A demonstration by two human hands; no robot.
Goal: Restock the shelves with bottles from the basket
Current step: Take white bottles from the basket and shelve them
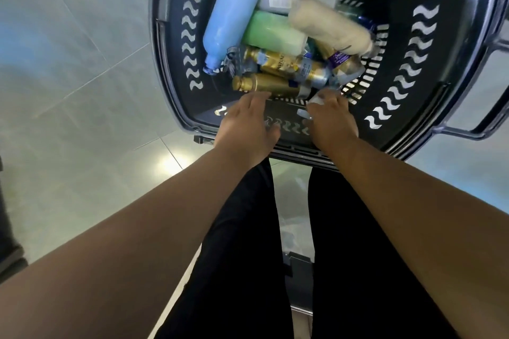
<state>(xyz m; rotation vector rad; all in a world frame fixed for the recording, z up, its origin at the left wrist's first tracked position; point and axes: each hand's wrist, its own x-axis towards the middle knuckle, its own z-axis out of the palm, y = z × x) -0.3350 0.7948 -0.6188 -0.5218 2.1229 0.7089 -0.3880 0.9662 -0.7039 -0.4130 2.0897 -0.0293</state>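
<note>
– Down at the near wall of the basket (457, 36), you've got both hands in among the bottles. Your left hand (248, 121) has its fingers stretched out flat, tips right at the near side of the gold bottle (272, 87), nothing grasped yet.

– And the right hand (332, 118)?

– Fingers curled down over something pale by that near wall. I cannot tell whether you actually have hold of it or are only resting on it.

– So how will that gold one handle?

– It lies on its side, cap to the left, at the near edge of the pile, with a second gold bottle (283, 63) lying just beyond it. It looks like glossy hard plastic: stiff, probably slippery, and a fair weight if it's full. Wrap your fingers round the middle of the body, not the cap.

– What about the big ones further back?

– Blue bottle (234, 11) on the left, green bottle (272, 33) beside it, cream bottle (327, 27) slanting across on the right. All are lying down and leaning on one another. Those look heavy; I'd say one per hand. Pull one from underneath and the stack may roll, so take the loose, nearest ones first.

– Any sign of the shelves?

– Not in view. You've only the tiled floor (82, 77) around the basket.
</note>
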